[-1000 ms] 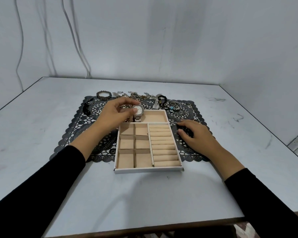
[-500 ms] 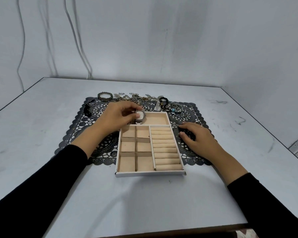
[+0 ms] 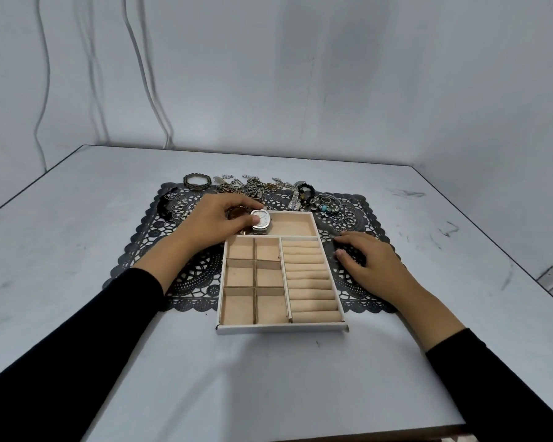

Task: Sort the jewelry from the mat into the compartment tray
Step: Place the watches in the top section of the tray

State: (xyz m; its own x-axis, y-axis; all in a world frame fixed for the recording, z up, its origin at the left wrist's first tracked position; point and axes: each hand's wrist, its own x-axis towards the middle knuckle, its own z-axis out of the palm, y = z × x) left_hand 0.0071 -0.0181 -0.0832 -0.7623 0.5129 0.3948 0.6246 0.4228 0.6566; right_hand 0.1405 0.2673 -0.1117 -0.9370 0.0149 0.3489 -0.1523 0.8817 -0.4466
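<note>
Left hand point(image 3: 219, 218), pinching silver white-faced wristwatch point(image 3: 261, 221), lowered to far section of white beige-lined compartment tray point(image 3: 281, 329). Right hand point(image 3: 371, 266) relaxed, empty, on black lace mat point(image 3: 154, 237). Scuffed grey table point(image 3: 61, 234); cables point(image 3: 147, 90) on grey wall point(image 3: 364, 74).
</note>
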